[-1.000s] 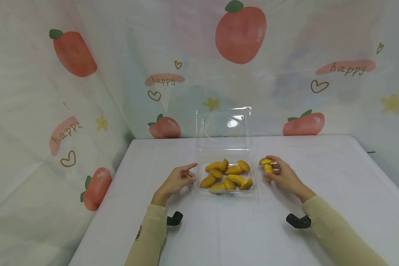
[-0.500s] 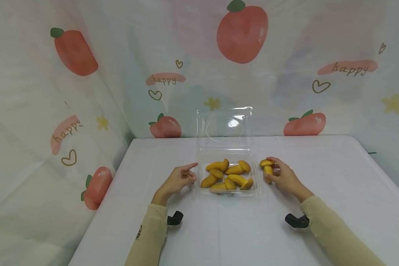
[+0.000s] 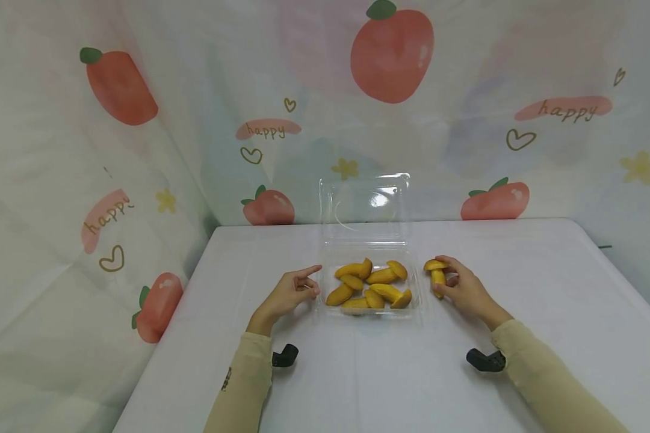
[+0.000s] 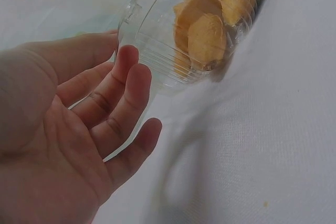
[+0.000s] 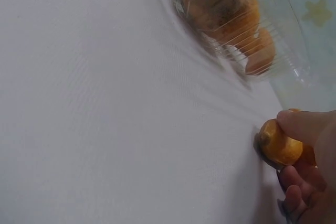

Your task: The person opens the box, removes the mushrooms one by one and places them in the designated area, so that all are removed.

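My right hand pinches a yellow mushroom by its stem, just right of the clear plastic box. In the head view its cap points up; the right wrist view shows the stem end of the mushroom between thumb and fingers, close to the tabletop. Several more yellow mushrooms lie on their sides in the box. Its transparent lid stands raised at the back. At the box's left side is my left hand, fingers loosely extended and fingertips right at the wall, holding nothing.
A white cloth covers the table. Behind it and to the left hangs a pale curtain printed with peaches and lettering. A black curved piece sits at the left wrist and another black piece at the right.
Compared with a second ago, my right hand and the pinched mushroom have shifted very slightly toward me. The left hand, box and other mushrooms stay in place.
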The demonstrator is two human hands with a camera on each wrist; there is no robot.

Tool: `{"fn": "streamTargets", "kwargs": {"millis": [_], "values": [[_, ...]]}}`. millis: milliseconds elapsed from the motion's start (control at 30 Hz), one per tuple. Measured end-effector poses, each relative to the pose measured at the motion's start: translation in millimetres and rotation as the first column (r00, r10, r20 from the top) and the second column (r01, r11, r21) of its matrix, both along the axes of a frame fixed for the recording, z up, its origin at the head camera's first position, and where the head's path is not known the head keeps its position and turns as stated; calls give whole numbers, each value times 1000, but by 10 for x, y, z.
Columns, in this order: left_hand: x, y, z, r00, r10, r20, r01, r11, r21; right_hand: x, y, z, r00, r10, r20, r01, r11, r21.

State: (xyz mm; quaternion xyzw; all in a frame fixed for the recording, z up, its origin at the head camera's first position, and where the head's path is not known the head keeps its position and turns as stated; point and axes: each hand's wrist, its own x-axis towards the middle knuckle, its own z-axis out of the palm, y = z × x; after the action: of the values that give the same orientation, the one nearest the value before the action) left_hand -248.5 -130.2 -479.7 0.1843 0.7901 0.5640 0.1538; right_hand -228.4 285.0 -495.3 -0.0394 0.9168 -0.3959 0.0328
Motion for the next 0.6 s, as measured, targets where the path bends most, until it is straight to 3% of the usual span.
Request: {"fn": "streamTargets", "kwargs": {"millis": [300, 600], "values": [[-4, -3, -47, 1000, 7, 16, -7, 1000, 12, 22, 22, 7, 1000, 2, 18, -1, 1000, -16], [7, -4, -24, 1000, 5, 8, -5, 1000, -5, 21, 63, 6, 1000, 6, -3, -6, 1000, -9]]}}
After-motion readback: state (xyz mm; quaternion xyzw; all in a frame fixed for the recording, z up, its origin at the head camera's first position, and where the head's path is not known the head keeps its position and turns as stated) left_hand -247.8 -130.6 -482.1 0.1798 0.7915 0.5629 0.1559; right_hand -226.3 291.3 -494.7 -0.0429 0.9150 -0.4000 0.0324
